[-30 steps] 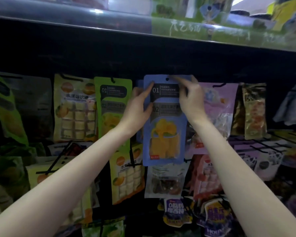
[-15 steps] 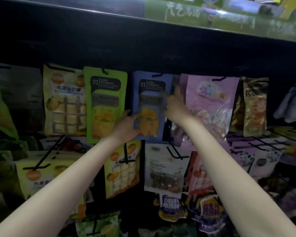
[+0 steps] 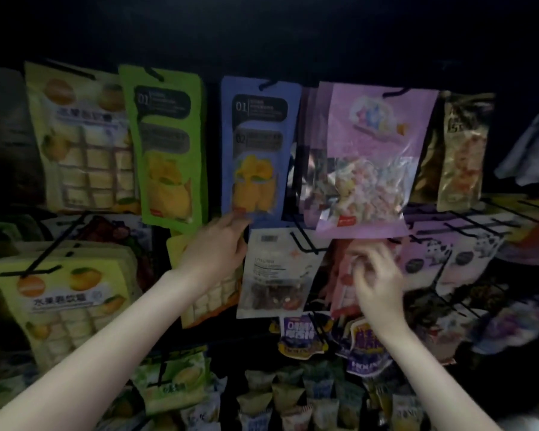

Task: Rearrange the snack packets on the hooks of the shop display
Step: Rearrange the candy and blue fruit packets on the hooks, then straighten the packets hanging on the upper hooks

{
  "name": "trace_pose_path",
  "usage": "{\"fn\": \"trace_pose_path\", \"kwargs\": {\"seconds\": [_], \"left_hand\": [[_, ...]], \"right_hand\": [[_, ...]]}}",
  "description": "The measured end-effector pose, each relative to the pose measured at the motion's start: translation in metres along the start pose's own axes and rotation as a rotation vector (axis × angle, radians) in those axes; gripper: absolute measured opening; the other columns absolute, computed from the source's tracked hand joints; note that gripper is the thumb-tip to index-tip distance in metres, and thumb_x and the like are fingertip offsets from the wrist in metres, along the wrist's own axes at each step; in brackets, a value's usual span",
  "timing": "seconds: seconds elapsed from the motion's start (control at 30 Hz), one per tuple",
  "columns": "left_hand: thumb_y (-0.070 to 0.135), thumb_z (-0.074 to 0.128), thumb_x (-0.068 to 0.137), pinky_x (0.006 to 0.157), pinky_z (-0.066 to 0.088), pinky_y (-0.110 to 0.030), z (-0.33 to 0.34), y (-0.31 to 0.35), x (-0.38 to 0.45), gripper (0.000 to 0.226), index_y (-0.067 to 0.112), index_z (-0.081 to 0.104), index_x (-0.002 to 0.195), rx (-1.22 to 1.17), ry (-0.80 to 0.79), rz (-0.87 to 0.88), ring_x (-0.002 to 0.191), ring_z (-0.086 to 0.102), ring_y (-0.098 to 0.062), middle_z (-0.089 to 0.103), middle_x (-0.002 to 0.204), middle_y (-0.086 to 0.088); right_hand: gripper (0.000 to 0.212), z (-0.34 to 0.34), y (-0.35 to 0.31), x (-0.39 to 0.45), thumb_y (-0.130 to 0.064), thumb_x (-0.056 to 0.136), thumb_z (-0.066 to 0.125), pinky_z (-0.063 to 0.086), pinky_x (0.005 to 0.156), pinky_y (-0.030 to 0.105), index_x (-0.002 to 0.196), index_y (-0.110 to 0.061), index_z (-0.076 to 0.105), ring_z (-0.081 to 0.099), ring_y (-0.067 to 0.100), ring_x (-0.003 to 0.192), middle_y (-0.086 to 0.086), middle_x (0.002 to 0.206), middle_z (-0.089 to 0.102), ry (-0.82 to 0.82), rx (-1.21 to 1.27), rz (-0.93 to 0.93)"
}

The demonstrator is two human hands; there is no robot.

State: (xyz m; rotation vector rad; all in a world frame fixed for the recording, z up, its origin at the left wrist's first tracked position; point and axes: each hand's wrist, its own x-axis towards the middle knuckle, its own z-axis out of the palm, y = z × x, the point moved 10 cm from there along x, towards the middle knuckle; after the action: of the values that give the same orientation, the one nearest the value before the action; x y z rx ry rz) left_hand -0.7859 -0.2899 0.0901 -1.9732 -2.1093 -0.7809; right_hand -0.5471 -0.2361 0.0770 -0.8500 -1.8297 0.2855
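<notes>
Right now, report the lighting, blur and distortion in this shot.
Head view: dim overall, the top of the display nearly black; the right hand is smeared by motion; small print on the blue packet is unreadable; packets bow outward towards the edges, a wide-angle effect.

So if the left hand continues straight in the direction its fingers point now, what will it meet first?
The left hand points up and slightly right; its fingertips are already at the bottom edge of the blue packet, so it would probably meet that first. Whether they touch it yet is unclear from this single view.
</notes>
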Motion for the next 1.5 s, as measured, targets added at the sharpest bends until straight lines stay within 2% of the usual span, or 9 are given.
{"fn": "trace_pose_path", "kwargs": {"seconds": [0.1,0.27,0.37,0.47,0.8,0.9,1.13,1.27,1.5], "left_hand": [[0.024,0.039,0.097,0.090,0.037,-0.031,0.008,0.000,-0.001,0.046,0.023,0.032,0.143,0.157,-0.056,-0.034,0.125,0.041,-0.024,0.037,0.144,0.000],[0.029,0.037,0.098,0.091,0.037,-0.032,0.009,-0.003,-0.005,0.046,0.021,0.033,0.143,0.251,-0.069,-0.046,0.125,0.040,-0.024,0.040,0.142,-0.002],[0.029,0.038,0.098,0.092,0.036,-0.031,0.011,-0.004,-0.006,0.044,0.020,0.036,0.141,0.256,-0.085,-0.052,0.125,0.041,-0.024,0.041,0.142,-0.002],[0.030,0.038,0.097,0.094,0.036,-0.032,0.011,-0.005,-0.005,0.045,0.018,0.038,0.140,0.270,-0.100,-0.066,0.126,0.039,-0.025,0.041,0.142,-0.004],[0.032,0.042,0.088,0.085,0.042,-0.043,-0.008,0.032,-0.036,0.045,0.008,0.054,0.124,0.214,0.196,0.088,0.109,0.054,-0.034,0.057,0.121,-0.013],[0.042,0.036,0.085,0.089,0.040,-0.044,0.012,0.054,-0.053,0.053,0.015,0.049,0.129,0.168,0.139,0.162,0.114,0.046,-0.025,0.054,0.127,-0.006],[0.033,0.053,0.092,0.082,0.038,-0.016,-0.023,0.048,-0.066,0.031,0.015,0.055,0.117,-0.337,0.161,0.155,0.106,0.049,-0.007,0.053,0.117,0.002],[0.018,0.060,0.090,0.068,0.039,-0.009,-0.098,0.010,-0.088,0.013,0.016,0.052,0.100,-0.446,0.448,-0.019,0.086,0.051,-0.003,0.055,0.097,0.005],[0.015,0.066,0.085,0.090,0.044,-0.023,-0.207,-0.073,-0.149,0.035,0.019,0.048,0.114,-0.504,0.710,-0.104,0.100,0.050,-0.003,0.052,0.107,0.004]], "right_hand": [[0.034,0.052,0.055,-0.018,-0.007,0.090,0.058,0.041,0.085,0.025,0.123,-0.012,0.050,0.053,0.018,0.108,0.001,0.116,0.048,-0.248,0.086,0.320],[0.069,0.097,0.076,-0.005,-0.017,0.086,0.066,0.032,0.104,0.027,0.142,-0.014,0.028,0.037,0.008,0.123,-0.008,0.135,0.038,-0.299,0.354,0.538],[0.058,0.106,0.094,0.002,-0.016,0.084,0.068,0.039,0.106,0.041,0.136,-0.011,0.043,0.048,0.021,0.124,0.004,0.136,0.050,-0.203,0.410,0.616],[0.030,0.105,0.093,-0.012,-0.012,0.089,0.062,0.045,0.093,0.033,0.116,0.000,0.059,0.058,0.027,0.109,0.012,0.118,0.062,-0.204,0.452,0.704],[0.009,0.039,0.038,-0.025,-0.011,0.089,0.060,0.049,0.083,0.031,0.090,-0.017,0.066,0.063,0.008,0.087,-0.011,0.087,0.065,-0.281,0.372,0.341],[0.009,0.015,0.017,-0.017,-0.016,0.090,0.061,0.043,0.091,0.036,0.084,-0.016,0.067,0.059,0.015,0.100,-0.006,0.092,0.064,-0.340,0.333,0.241],[0.010,-0.010,-0.075,-0.003,-0.013,0.086,0.064,0.046,0.070,0.036,0.086,-0.005,0.070,0.059,0.025,0.081,0.014,0.088,0.060,-0.362,0.404,-0.034],[0.019,0.003,-0.138,0.019,-0.018,0.084,0.066,0.039,0.065,0.023,0.081,0.001,0.069,0.053,0.011,0.073,0.008,0.081,0.056,-0.266,0.576,-0.089],[0.011,0.062,-0.264,0.026,-0.016,0.085,0.064,0.041,0.057,0.012,0.083,-0.027,0.066,0.052,-0.007,0.062,-0.023,0.064,0.062,-0.252,0.596,-0.227]]}}
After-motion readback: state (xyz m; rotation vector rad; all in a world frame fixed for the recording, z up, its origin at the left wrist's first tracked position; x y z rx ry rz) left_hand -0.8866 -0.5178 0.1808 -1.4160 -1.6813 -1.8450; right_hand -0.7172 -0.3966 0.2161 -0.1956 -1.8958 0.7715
